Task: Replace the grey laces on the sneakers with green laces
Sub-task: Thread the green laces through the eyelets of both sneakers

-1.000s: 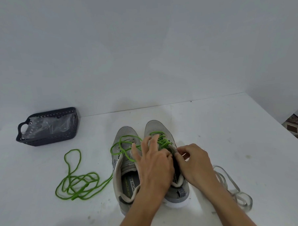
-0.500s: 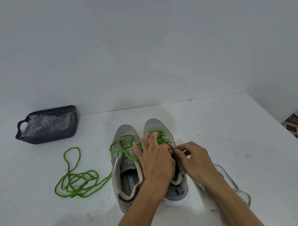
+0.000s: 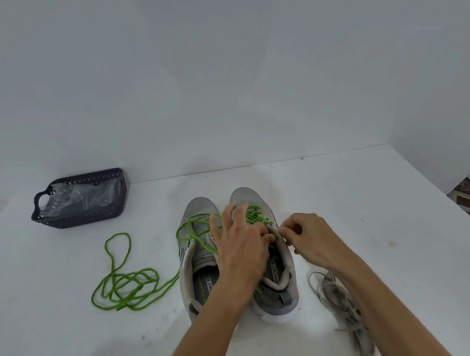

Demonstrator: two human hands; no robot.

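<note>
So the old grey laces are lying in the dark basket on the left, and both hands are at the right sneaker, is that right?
Not quite. The head view shows the grey laces on the table right of the sneakers, not in the basket, which holds clear plastic. Both hands, left and right, are at the right sneaker.

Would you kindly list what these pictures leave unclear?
Head view only:
- Upper eyelets of the right sneaker: covered by the left hand.
- Whether the right hand pinches the green lace: its curled fingers hide the tips.
- Grey laces: partly behind the right forearm, end cut off at the bottom edge.
- Basket contents: crumpled clear plastic hides anything beneath.
</note>
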